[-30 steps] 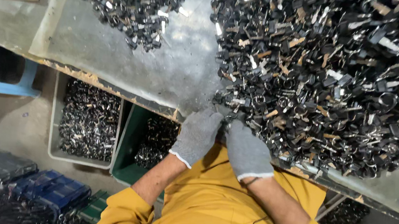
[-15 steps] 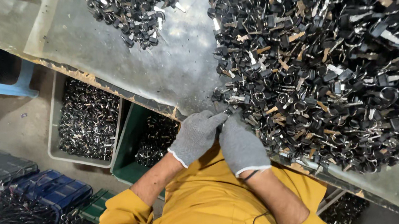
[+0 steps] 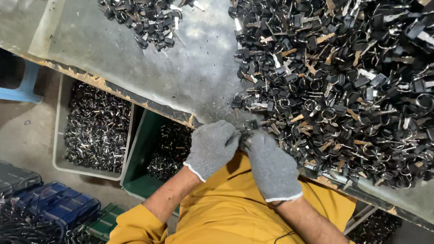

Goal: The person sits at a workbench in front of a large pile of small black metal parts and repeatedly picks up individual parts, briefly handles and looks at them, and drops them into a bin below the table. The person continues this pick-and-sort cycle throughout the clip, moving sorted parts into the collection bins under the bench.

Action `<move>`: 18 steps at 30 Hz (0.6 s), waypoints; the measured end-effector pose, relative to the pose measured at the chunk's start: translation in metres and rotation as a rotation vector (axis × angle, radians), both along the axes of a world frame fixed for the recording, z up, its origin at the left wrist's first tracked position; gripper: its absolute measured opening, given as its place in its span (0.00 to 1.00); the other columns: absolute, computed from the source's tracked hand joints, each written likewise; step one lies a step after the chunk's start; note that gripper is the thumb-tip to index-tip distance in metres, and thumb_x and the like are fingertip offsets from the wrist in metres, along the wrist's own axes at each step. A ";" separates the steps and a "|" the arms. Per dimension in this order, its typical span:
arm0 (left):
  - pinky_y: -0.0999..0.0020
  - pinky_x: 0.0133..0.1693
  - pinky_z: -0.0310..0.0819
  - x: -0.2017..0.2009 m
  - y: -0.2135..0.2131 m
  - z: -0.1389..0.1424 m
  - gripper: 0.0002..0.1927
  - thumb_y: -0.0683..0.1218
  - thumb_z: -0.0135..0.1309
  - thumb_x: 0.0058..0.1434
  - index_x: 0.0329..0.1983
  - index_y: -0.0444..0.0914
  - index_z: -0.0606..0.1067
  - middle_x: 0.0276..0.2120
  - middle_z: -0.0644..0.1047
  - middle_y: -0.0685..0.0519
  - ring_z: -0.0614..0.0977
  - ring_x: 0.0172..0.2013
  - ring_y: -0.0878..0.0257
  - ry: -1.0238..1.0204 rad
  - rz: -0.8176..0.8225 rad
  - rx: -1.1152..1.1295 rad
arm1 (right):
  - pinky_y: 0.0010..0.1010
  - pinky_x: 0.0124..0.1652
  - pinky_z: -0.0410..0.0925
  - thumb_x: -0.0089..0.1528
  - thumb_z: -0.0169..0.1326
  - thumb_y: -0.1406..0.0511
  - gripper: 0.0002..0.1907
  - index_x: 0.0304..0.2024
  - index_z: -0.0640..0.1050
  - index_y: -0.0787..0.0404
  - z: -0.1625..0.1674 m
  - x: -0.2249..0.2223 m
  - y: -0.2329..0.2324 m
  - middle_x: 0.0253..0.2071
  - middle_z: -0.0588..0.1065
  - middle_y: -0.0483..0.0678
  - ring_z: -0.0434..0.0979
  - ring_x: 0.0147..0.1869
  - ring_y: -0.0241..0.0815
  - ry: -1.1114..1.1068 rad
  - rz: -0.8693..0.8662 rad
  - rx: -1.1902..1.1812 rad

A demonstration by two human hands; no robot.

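Grey metal surface (image 3: 196, 67) carries it all: at its near edge the gloved fingers (image 3: 234, 137) of the left hand (image 3: 212, 148) and right hand (image 3: 271, 164) meet, pinching a small dark key part (image 3: 246, 136) between them. It sits just beside the big pile (image 3: 359, 77) — within easy reach — while bins (image 3: 94, 126) wait below the edge, likely for drop-offs.

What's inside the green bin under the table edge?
The green bin holds a heap of small dark metal parts. The table covers its far end and the left hand its right side, so how full it is can't be seen.
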State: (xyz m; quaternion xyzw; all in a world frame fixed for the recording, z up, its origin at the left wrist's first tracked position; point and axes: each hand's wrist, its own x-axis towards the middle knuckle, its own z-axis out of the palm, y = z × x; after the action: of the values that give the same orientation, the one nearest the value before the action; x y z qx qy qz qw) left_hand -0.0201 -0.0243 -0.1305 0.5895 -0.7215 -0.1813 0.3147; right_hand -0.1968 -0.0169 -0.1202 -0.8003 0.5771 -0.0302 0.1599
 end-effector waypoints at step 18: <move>0.53 0.32 0.71 -0.004 0.006 -0.023 0.04 0.41 0.56 0.51 0.27 0.40 0.72 0.26 0.73 0.48 0.78 0.29 0.49 -0.221 -0.133 -0.084 | 0.52 0.35 0.74 0.67 0.47 0.60 0.11 0.43 0.71 0.62 0.019 0.013 -0.025 0.40 0.78 0.60 0.82 0.38 0.63 -0.061 -0.084 0.345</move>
State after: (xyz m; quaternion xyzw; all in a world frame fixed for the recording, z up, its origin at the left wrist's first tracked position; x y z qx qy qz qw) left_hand -0.0237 -0.0187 -0.1530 0.5429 -0.7963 -0.1054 0.2451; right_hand -0.1842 -0.0417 -0.1015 -0.7349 0.6015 0.0384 0.3108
